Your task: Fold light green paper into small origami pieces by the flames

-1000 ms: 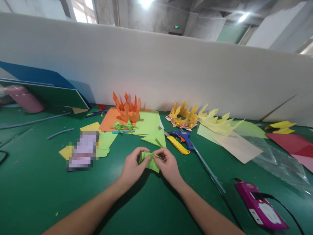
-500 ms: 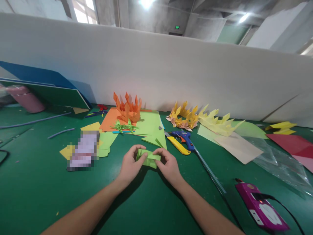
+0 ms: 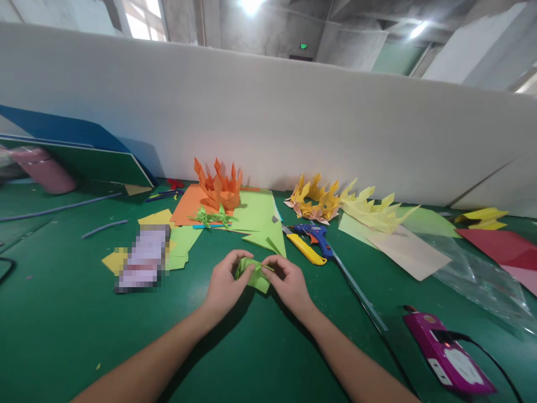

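Observation:
A small folded piece of light green paper (image 3: pixel 257 278) rests low over the green table (image 3: pixel 84 324), pinched from both sides. My left hand (image 3: pixel 226 285) grips its left edge with thumb and fingers closed. My right hand (image 3: pixel 287 282) pinches its right edge the same way. Both forearms reach in from the bottom of the view. Just beyond the hands lie light green paper sheets (image 3: pixel 258 221).
Orange folded paper spikes (image 3: pixel 218 187), yellow ones (image 3: pixel 319 198) and pale yellow ones (image 3: pixel 373 210) stand along the white partition. A yellow utility knife (image 3: pixel 305 248) and blue glue gun (image 3: pixel 314 234) lie right of the hands. A magenta device with a cable (image 3: pixel 447 352) sits at bottom right.
The green paper has been turned and refolded a little between my fingers. Both hands stayed in nearly the same spot, shifting slightly away from me.

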